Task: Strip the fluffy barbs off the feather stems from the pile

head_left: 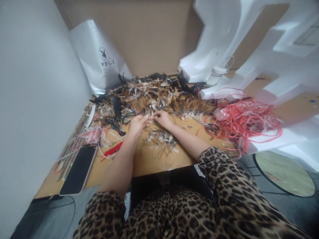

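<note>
A wide heap of brown, black and white feathers [159, 89] covers the back of the wooden table [147, 162]. At its front edge my left hand [138, 124] and my right hand [162, 119] almost meet, fingertips close together. Both are closed in a pinch. What lies between the fingers is too small to make out, and the feathers behind blend with it. Just below my hands is a smaller scatter of loose feathers [163, 139].
Tangled pink ribbon [251, 119] lies at the right, beside white foam pieces [211, 39] and a white cup [217, 74]. A phone [78, 169], a red strip [113, 149] and thin sticks [74, 142] are at the left. Behind stands a silver bag [97, 56]. A round stool [284, 172] is below right.
</note>
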The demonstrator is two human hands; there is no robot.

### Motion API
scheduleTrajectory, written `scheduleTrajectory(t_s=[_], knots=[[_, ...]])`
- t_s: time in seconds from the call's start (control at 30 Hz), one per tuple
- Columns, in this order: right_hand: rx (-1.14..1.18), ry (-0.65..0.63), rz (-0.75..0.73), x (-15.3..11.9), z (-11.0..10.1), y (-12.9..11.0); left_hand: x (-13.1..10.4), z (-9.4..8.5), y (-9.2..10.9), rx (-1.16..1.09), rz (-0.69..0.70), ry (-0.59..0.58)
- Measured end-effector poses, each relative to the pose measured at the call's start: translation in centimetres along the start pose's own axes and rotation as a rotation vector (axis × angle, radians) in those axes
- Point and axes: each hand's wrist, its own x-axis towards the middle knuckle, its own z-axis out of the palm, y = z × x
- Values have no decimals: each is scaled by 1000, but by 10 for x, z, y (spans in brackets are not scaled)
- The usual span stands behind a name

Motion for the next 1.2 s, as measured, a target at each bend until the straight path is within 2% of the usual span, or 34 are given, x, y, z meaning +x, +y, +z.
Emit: scheduleTrajectory(t_s=[0.1, 0.23, 0.37, 0.47, 0.73, 0.83, 0.93, 1.03, 1.13, 1.2], knots=[[48, 54, -47, -3, 2, -2, 0, 0, 2, -31, -46, -22], [60, 188, -238, -10, -13, -11, 0, -1, 5, -138, -124, -40], [-138, 241, -420, -16, -37, -16, -1, -2, 8, -242, -235, -116], [-247, 256, -505, -18, -46, -15, -4, -1, 10, -248, -296, -171], [-414, 261, -611, -20, -41, -15, -9, 2, 6, -213, -365, -310], [-433, 265, -638, -20, -39, -16, -8, 4, 5, -216, -354, -299], [-394, 270, -621, -21, -39, -17, -7, 5, 5, -229, -328, -245], [-231, 293, -515, -21, -41, -19, -6, 4, 6, -233, -277, -208], [120, 280, -284, -18, -42, -19, -6, 3, 7, -214, -207, -199], [408, 153, -70, -16, -42, -19, -6, 3, 8, -205, -178, -209]])
